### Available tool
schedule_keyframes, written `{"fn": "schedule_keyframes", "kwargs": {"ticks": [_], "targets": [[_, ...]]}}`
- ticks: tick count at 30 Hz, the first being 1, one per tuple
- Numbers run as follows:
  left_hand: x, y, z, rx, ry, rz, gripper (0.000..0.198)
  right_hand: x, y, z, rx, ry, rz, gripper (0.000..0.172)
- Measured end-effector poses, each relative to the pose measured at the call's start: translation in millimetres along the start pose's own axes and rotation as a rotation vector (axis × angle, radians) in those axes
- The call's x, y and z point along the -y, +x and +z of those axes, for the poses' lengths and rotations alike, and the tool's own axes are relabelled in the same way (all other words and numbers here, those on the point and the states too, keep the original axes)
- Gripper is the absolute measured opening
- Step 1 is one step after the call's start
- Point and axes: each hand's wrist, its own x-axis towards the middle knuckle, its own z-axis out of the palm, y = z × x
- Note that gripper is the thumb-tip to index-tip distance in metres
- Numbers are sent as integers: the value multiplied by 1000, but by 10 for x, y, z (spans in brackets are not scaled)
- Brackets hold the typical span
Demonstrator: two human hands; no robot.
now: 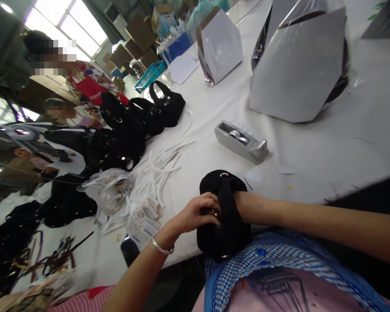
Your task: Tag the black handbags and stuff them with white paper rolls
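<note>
A small black handbag point(227, 221) with gold-coloured eyelets rests at the table's near edge, against my apron. My left hand point(198, 212) grips the bag's side near its opening, with the fingers curled. From the other side my right hand point(248, 206) reaches in under the bag's handle. Its fingers are hidden inside the bag, so I cannot see what they touch. Just beyond the bag lies a grey tape dispenser point(240, 141). To the left of my left hand are a stack of barcode tags point(144, 219) and a loose pile of white cords point(159, 173).
More black handbags point(167, 104) line the left side of the table point(312, 164). White panels in clear plastic point(299, 69) stand at the back right. A clear bag point(108, 188) lies beside the cords, and straps point(63, 255) lie lower left. Other people are at the left.
</note>
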Motion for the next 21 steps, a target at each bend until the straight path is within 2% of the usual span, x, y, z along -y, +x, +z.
{"fn": "schedule_keyframes", "kwargs": {"ticks": [2, 4, 7, 9, 12, 15, 18, 21], "targets": [[85, 3, 202, -125, -83, 7, 23, 17, -89, -51, -21, -50, -71, 29], [142, -17, 339, -233, -119, -3, 23, 71, -190, -157, -117, -90, -105, 29], [174, -70, 423, -333, -118, -28, 21, 201, -349, -319, -311, -124, -34, 30], [176, -98, 436, -373, -121, -46, 24, 286, -444, -370, -376, -175, 74, 33], [162, -108, 452, -398, -145, -84, 36, 365, -532, -343, -362, -208, 280, 33], [118, -89, 489, -427, -151, -121, 38, 388, -527, -259, -289, -133, 424, 36], [45, -87, 547, -474, -57, -128, 32, 386, -471, -203, -312, -52, 498, 35], [-25, -120, 622, -582, 202, -88, 19, 369, -439, -197, -368, -50, 463, 28]]}}
